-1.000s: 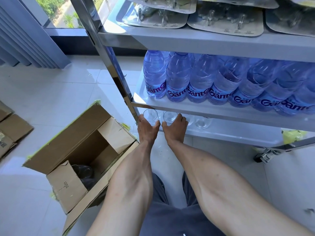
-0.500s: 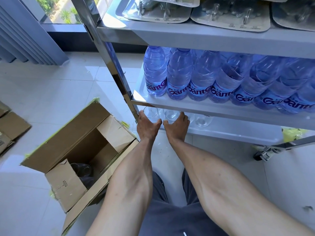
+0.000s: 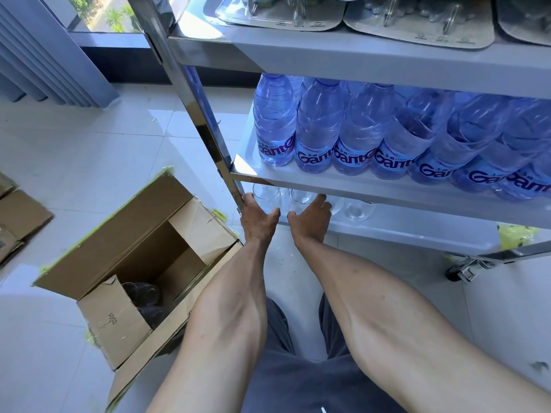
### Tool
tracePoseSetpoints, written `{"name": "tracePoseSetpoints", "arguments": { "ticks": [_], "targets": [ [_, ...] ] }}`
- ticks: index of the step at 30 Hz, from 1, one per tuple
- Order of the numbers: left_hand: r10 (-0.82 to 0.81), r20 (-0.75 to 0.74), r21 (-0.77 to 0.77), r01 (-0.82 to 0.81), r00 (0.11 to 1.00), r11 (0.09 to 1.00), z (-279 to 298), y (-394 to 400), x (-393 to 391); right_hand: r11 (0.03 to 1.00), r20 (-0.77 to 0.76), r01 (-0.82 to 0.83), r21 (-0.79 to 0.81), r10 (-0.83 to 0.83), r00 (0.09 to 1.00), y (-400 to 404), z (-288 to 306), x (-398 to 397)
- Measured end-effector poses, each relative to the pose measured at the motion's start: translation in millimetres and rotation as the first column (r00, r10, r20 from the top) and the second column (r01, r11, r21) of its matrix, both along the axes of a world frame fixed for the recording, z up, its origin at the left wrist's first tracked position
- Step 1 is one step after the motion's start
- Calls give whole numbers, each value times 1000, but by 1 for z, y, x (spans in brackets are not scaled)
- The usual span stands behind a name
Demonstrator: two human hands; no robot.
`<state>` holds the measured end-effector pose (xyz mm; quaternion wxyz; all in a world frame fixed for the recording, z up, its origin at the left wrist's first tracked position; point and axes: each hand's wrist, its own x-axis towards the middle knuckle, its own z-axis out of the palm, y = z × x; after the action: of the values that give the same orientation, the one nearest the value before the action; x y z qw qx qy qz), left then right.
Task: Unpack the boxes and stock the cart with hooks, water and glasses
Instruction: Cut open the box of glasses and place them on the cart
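- Cart (image 3: 190,93) of steel, three shelves in view, stands over both hands.
- Left grip (image 3: 258,217): fingers spread wide around a clear glass (image 3: 266,196) on the bottom shelf (image 3: 417,234), thumb and fingers to either side of it; whether they press the glass I cannot tell.
- Right grip (image 3: 310,217): likewise wide, cupped about a second glass (image 3: 301,198) just right of the first; contact unclear.
- More glasses (image 3: 357,208) stand on the same shelf, to the right of the right grip.
- Middle shelf (image 3: 328,181), directly above both grips, holds a packed row of upright water bottles (image 3: 354,135) with blue labels.
- Top shelf (image 3: 357,59), higher still, carries flat blister packs of hooks (image 3: 417,22).
- Cardboard box (image 3: 125,254) sits open on the floor left of the left grip; clear glasses (image 3: 143,293) lie in its bottom corner.
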<state>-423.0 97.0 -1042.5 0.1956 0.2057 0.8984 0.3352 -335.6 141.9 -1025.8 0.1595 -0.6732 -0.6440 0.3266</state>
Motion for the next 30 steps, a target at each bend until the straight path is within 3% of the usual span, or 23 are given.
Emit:
{"name": "tracePoseSetpoints", "arguments": {
  "ticks": [8,22,30],
  "targets": [
    [-9,-34,-63,7,999,998,0,1,2,997,-36,51,-54,-53,998,1,-3,0],
    [22,-8,-1,-22,1000,1000,-1,20,-2,985,-126,141,-100,-153,980,8,-10,-11],
    [-18,-2,19,18,1000,1000,-8,20,-10,992,-110,109,-70,-116,987,12,-18,-18]
  ]
}}
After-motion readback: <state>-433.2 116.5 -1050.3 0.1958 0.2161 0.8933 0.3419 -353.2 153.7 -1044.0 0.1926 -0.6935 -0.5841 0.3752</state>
